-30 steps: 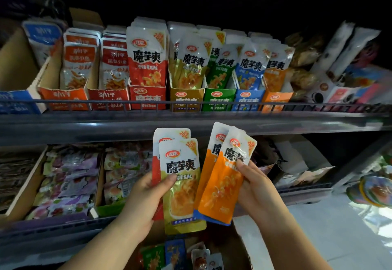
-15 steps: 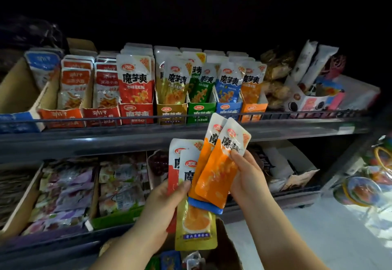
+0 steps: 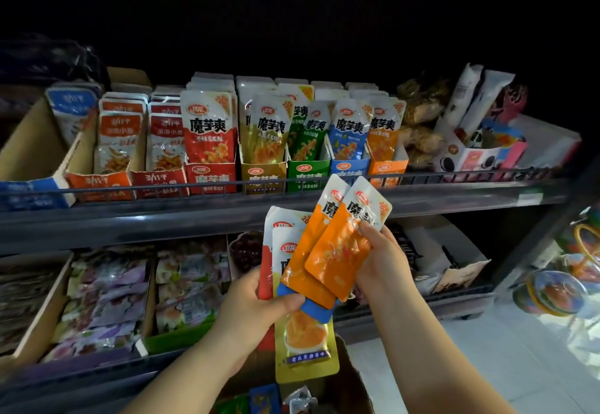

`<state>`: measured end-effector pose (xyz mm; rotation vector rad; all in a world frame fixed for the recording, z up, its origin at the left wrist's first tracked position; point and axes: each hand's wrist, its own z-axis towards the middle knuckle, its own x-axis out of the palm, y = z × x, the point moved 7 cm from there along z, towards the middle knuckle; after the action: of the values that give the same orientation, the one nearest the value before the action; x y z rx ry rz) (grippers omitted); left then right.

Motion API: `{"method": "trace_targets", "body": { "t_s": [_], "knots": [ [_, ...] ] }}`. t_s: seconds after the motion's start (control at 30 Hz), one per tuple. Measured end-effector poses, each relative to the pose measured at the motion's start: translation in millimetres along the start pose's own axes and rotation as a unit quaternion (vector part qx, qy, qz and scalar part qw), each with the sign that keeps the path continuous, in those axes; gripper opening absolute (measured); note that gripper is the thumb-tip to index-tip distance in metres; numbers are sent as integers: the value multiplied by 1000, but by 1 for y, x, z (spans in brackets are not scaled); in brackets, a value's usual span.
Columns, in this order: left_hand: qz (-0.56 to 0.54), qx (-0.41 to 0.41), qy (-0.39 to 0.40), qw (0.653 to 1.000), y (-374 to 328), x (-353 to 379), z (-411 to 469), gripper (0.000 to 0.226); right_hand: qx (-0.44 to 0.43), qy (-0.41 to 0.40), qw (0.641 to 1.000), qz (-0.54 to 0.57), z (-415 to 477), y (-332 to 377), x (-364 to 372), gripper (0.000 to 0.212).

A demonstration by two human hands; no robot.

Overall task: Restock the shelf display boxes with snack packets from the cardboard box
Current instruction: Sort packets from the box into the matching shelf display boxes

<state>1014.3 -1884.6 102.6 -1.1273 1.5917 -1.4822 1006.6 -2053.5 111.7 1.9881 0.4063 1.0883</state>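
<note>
Head view: what has moved in the last second?

— The two fans of packets have come together. The right hand (image 3: 383,261) has swung its pair of orange-and-white foil snack packets (image 3: 337,251) across the ones in the left hand (image 3: 256,313), so they now overlap. All of them sit higher against the shelving. The orange tips reach the grey wire front rail (image 3: 162,186) of the upper shelf.

— Meaning what for the restock?

— I'd say the orange pair is being lined up for the orange cardboard display box (image 3: 386,170), at one o'clock from those tips. Nothing has gone in yet.

— How are the fingers?

— The right fingers are curled over the front orange packet's right edge, clamped on the pair. The left thumb presses flat across the lower fronts, pinning a tall yellow foil packet (image 3: 305,345), a red-and-white one (image 3: 266,270) at its nine o'clock, and a blue-edged packet (image 3: 311,308) peeking under the orange.

— What can't you make out?

— The left fingers behind the stack, and the right thumb. Whether the blue is one packet or more is also unclear. The brown cardboard box (image 3: 354,378) at six o'clock is cut off by the frame edge, its contents dim. How full the orange display box is behind its front packet, I can't tell.
</note>
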Motion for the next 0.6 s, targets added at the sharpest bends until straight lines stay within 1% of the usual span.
{"method": "trace_targets", "body": {
  "t_s": [0.13, 0.2, 0.37, 0.47, 0.6],
  "knots": [
    [9, 5, -10, 1000, -11, -5, 4, 24, -6, 17, 1000, 4, 8, 15, 0, 14],
    [18, 7, -21, 1000, -16, -6, 6, 25, -23, 33, 999, -5, 9, 23, 3, 14],
    [27, 1, -40, 999, -22, -3, 11, 25, -118, 39, 992, -30, 6, 45, 13, 18],
    [7, -2, -56, 998, -22, -3, 14, 26, -167, 50, 981, -84, 2, 52, 20, 26],
    [-12, 3, -68, 998, -23, 0, 15, 28, -235, 31, 955, -181, 1, 54, 22, 40]
  ]
}}
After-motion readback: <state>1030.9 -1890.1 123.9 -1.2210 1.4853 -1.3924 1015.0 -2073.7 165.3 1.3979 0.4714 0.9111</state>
